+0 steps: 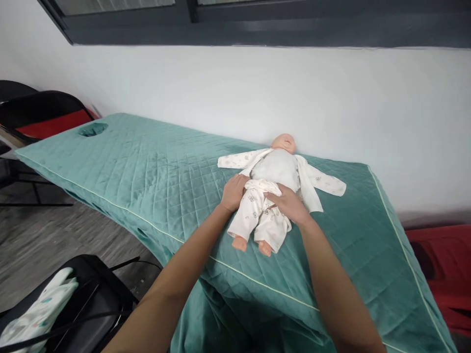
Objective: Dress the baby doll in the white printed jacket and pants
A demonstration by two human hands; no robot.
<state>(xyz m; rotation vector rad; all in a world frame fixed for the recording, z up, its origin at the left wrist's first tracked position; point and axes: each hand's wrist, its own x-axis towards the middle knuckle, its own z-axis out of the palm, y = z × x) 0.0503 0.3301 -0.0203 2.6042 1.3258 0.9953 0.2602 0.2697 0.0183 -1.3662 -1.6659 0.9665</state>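
A baby doll (285, 142) lies on its back on a green quilted bed cover, its head toward the wall. Its white printed jacket (312, 181) is spread wide at the front, baring a pale cloth torso (275, 167). White printed pants (250, 208) cover the legs, and both bare feet stick out of the cuffs. My left hand (234, 192) grips the waistband on the left side, with its fingertips partly hidden. On the other side, my right hand (289, 202) pinches the bunched waistband between thumb and fingers.
The green cover (165, 166) spreads over a long bed with a face hole (93, 129) at the far left. A black chair (91, 304) at the lower left holds folded white cloth (44, 304). Red plastic (445, 264) stands at the right, beyond the bed.
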